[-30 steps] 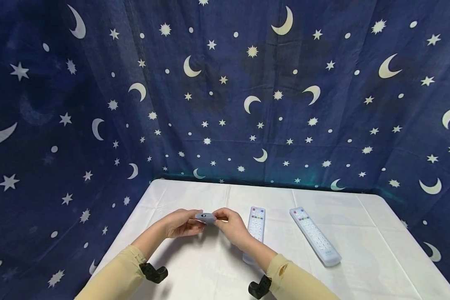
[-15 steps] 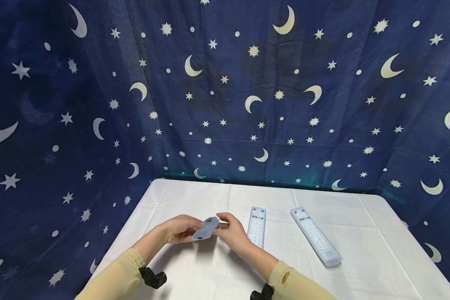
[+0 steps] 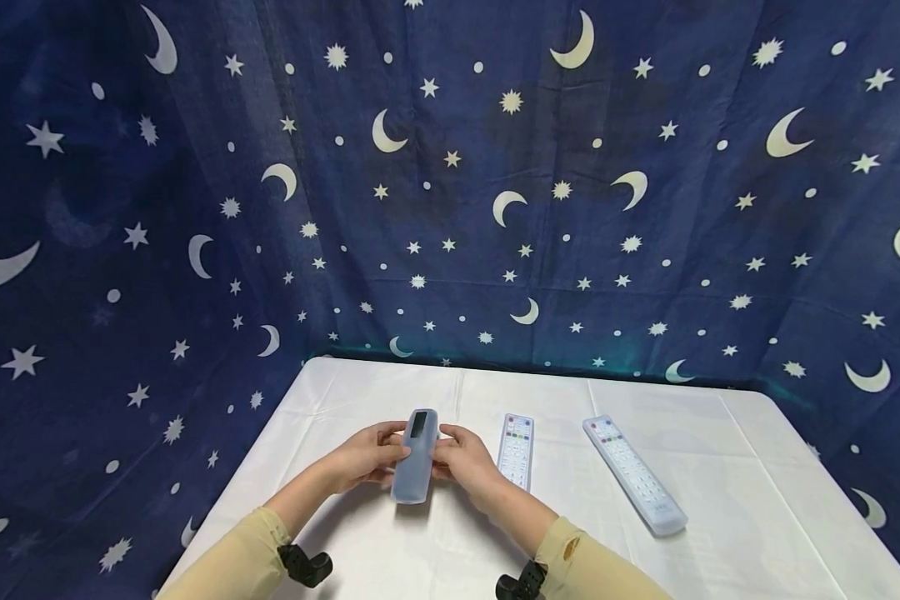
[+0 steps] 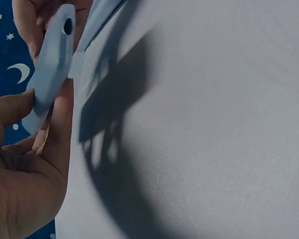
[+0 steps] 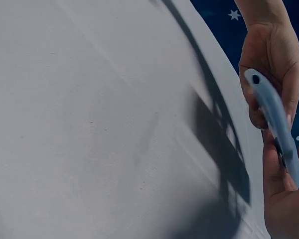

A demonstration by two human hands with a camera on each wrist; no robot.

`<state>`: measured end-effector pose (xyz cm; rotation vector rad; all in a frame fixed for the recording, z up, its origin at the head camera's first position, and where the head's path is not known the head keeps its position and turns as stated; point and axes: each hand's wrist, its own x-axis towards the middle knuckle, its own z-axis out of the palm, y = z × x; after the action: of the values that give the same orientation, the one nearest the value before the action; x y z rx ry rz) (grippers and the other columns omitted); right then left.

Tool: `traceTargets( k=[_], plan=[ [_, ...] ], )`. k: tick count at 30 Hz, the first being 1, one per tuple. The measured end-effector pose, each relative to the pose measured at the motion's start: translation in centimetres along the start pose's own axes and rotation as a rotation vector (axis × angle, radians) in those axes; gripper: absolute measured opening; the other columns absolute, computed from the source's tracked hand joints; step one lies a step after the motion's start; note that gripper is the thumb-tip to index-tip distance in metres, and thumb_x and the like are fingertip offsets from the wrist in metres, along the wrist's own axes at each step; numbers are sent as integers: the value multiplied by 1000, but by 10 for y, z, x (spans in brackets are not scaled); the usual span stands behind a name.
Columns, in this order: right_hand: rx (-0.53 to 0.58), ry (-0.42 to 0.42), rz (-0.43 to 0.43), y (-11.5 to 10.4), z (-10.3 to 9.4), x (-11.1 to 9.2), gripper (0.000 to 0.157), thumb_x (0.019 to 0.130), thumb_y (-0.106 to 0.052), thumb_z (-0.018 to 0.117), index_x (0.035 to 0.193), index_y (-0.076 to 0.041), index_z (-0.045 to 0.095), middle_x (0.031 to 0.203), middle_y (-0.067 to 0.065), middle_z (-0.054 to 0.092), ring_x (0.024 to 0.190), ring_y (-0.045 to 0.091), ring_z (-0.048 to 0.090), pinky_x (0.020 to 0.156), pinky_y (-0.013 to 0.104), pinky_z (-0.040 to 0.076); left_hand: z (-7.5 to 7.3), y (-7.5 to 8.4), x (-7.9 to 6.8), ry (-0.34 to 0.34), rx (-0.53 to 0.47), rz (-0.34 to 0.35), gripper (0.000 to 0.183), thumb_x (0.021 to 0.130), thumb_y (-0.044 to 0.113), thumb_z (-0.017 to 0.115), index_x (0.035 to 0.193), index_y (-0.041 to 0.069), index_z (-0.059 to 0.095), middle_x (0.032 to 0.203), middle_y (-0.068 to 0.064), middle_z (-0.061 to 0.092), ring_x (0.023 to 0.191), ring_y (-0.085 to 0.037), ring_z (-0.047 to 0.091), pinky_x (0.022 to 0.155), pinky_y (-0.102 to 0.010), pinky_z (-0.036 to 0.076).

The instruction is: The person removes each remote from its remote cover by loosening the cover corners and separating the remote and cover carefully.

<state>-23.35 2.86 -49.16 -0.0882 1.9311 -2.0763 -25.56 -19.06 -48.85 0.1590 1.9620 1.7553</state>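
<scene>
Both hands hold a remote control point(image 3: 414, 462) in a pale blue-grey sleeve above the white table, its long back face towards the head camera. A dark rectangular opening marks its far part; a small oval hole shows at one end in both wrist views. My left hand point(image 3: 369, 454) pinches its left edge, thumb on the back face. From the right side, my right hand point(image 3: 467, 460) grips the other edge, its fingers partly behind the remote. Right of that hand lies a second remote control point(image 3: 516, 450) with pale keys, its lower part hidden by the right forearm.
Farther right, a third remote control point(image 3: 633, 475) in a translucent cover lies slanted on the white-covered table point(image 3: 727, 517). A dark blue curtain point(image 3: 450, 208) with moons and stars stands behind the table and along its left side.
The remote, seen nearly end-on at first, has been turned and tilted so that its back face now shows. Both hands have stayed on it; the two remotes on the table have not moved.
</scene>
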Motion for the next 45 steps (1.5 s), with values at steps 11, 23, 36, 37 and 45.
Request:
traceTargets(
  k=[11, 23, 36, 37, 45],
  plan=[
    [-70, 22, -19, -1, -1, 8, 47, 94, 1, 67, 139, 7, 54, 104, 13, 66, 83, 18, 70, 72, 38, 62, 8, -1, 4, 72, 97, 117, 69, 96, 8, 69, 154, -2, 33, 128, -21, 52, 99, -25, 65, 82, -46, 60],
    [-178, 69, -119, -6, 2, 14, 38, 91, 8, 66, 128, 4, 57, 102, 14, 63, 85, 21, 69, 77, 45, 61, 8, 1, 5, 114, 121, 230, 55, 96, -1, 61, 146, -2, 36, 132, -22, 53, 104, -26, 67, 86, -43, 59],
    [-199, 138, -202, -11, 6, 19, 33, 90, 9, 63, 122, 4, 60, 103, 13, 63, 86, 19, 64, 79, 44, 59, 10, 7, 7, 170, 124, 313, 50, 98, -1, 58, 144, -1, 38, 136, -23, 51, 111, -27, 65, 92, -46, 56],
    [-200, 141, -208, -12, 6, 19, 33, 90, 9, 63, 122, 4, 60, 104, 13, 63, 86, 19, 64, 78, 43, 59, 10, 8, 7, 172, 123, 314, 50, 98, -1, 58, 144, 0, 38, 136, -23, 51, 112, -27, 65, 92, -45, 56],
    [-242, 165, -249, -13, 5, 19, 32, 90, 8, 63, 122, 3, 62, 108, 13, 66, 98, 23, 66, 84, 37, 57, 10, 9, 10, 174, 108, 320, 50, 99, 2, 60, 144, -1, 39, 140, -24, 50, 119, -33, 62, 96, -45, 54]
  ],
)
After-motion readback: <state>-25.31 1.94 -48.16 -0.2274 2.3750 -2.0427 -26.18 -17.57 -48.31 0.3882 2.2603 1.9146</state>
